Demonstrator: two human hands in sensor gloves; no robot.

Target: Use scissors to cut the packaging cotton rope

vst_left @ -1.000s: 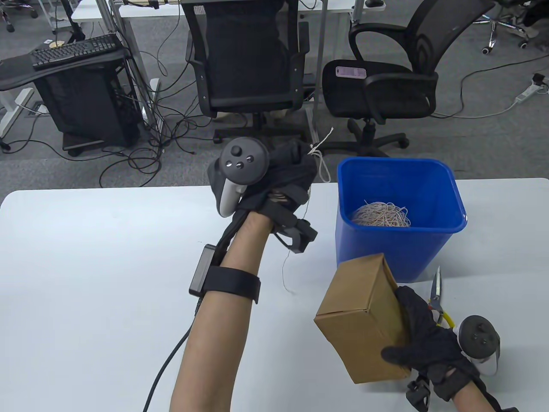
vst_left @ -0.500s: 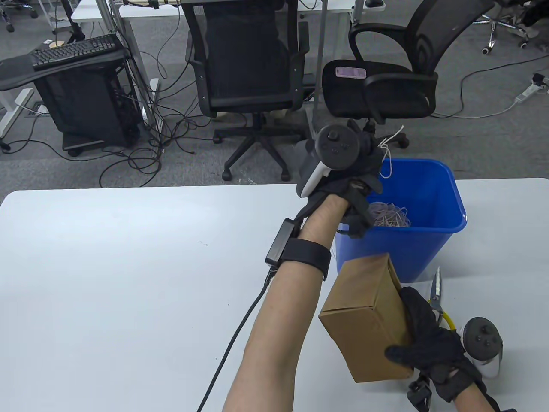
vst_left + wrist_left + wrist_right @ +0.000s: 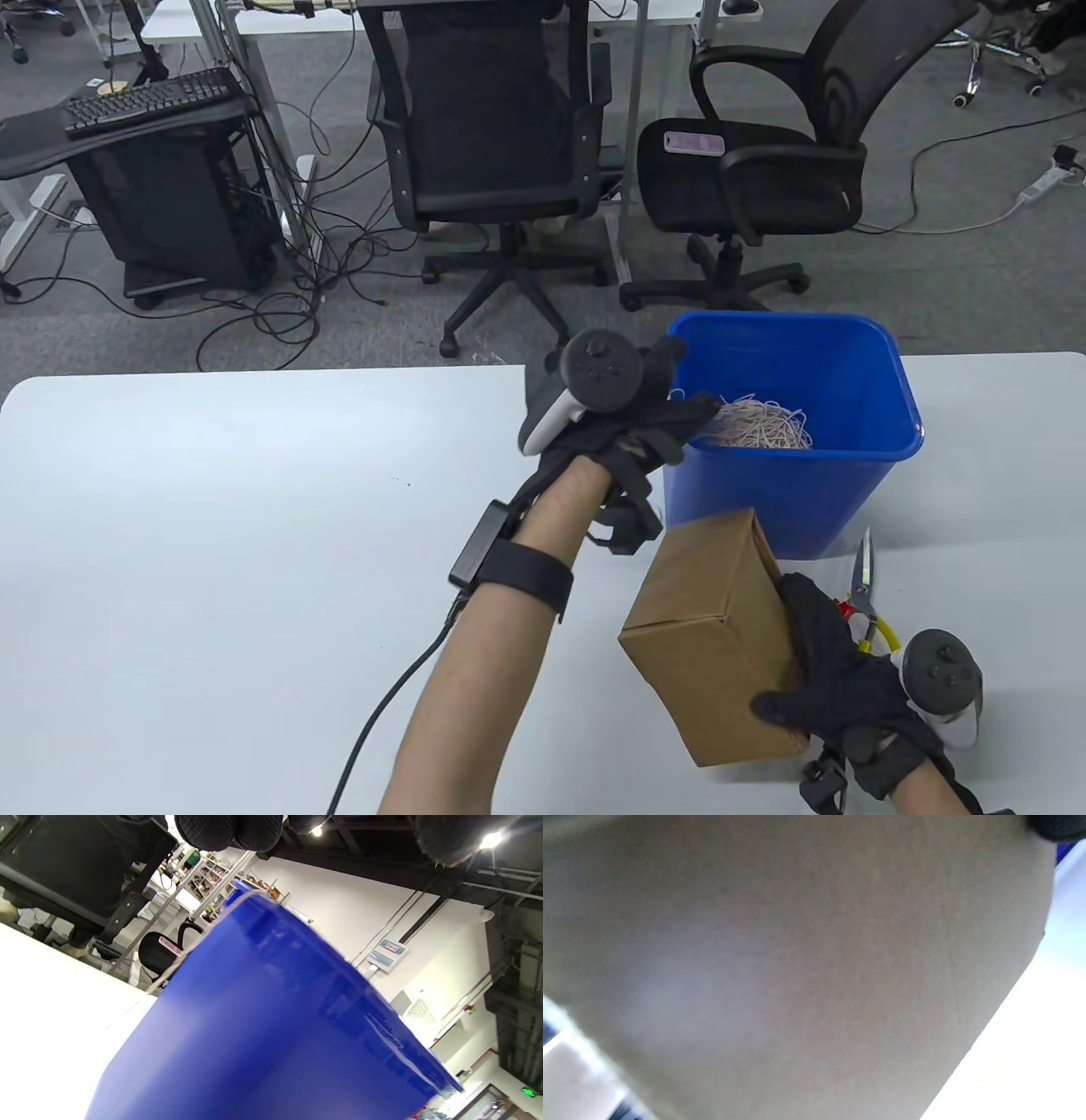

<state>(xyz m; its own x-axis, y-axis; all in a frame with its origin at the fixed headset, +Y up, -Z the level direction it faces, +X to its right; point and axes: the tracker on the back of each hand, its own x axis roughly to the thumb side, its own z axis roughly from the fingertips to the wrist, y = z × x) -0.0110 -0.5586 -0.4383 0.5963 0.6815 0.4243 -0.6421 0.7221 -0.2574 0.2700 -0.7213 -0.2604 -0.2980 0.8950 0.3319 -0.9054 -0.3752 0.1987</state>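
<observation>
Nearest, right hand (image 3: 836,679) wrapped round brown cardboard box (image 3: 713,632), lifted off white table (image 3: 212,526), yellow-handled scissors (image 3: 865,586) just behind. Farther back, left hand (image 3: 632,416) at blue plastic bin's (image 3: 857,501) rim, fingers spread and loose, holding nothing. Heap of pale cotton rope (image 3: 764,424) inside bin.

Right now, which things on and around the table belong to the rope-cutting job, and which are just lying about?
Job: brown cardboard box in right hand; yellow-handled scissors; blue plastic bin holding cut cotton rope; left hand.
Lying about: black office chairs; black keyboard; pink phone.
</observation>
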